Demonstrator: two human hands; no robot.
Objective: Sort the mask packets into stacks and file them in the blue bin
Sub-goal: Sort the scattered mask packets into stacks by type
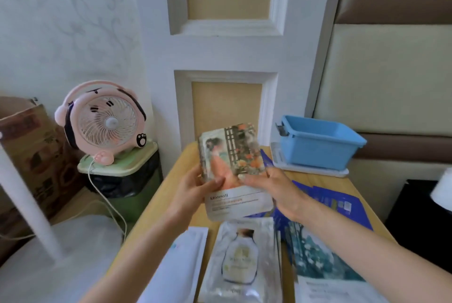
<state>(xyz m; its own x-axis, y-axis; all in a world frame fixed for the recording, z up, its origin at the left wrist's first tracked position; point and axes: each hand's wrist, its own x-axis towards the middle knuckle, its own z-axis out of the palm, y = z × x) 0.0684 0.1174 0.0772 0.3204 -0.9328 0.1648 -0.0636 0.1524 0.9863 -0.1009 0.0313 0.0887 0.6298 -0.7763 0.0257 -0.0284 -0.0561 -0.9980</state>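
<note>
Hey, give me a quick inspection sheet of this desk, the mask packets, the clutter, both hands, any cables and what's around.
Surface: wooden table, mostly covered.
Job's things: orange-print packet stack held up; silver bottle packet, dark blue packets and teal packet lying flat; blue bin looks empty.
Clutter: white sheet.
Grippers: left hand and right hand grip the stack.
Cables: white cord from pink fan.
Surroundings: lidded waste bin, cardboard box.

pink fan (107,121), green bin (122,180), cardboard box (31,146)
</note>
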